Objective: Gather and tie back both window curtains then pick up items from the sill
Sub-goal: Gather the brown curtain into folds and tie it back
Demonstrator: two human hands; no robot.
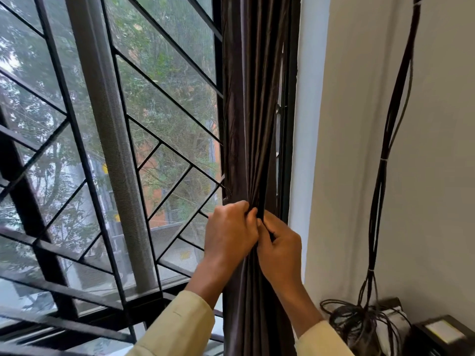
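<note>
The step in hand looks to be the tying back of the right-hand curtain [257,104]; its dark, slightly shiny fabric hangs bunched into a narrow column of folds against the right side of the window frame [289,150], just beside the pale wall [359,150]. The left hand [231,232] comes in from the window side with its fingers curled into the folds, gripping the bundle; the right hand [281,249] meets it from the wall side, fingers and thumb pinching the cloth at nearly the same height, so that the two hands touch. Whether a cord or band lies between the fingers cannot be told; nothing distinct from the fabric shows there.

By the look of it the gathering of this curtain is done and the fastening is under way; the other curtain, the sill and the items on it are out of view, so their state cannot be judged.

The next move likely calls for one hand to keep the bundle squeezed while the other passes a tie round it and secures it; the smooth folds may slide loose if the grip eases, and the window grille [77,147] close behind leaves little room on that side; the hanging cables [383,160] are well apart.
</note>
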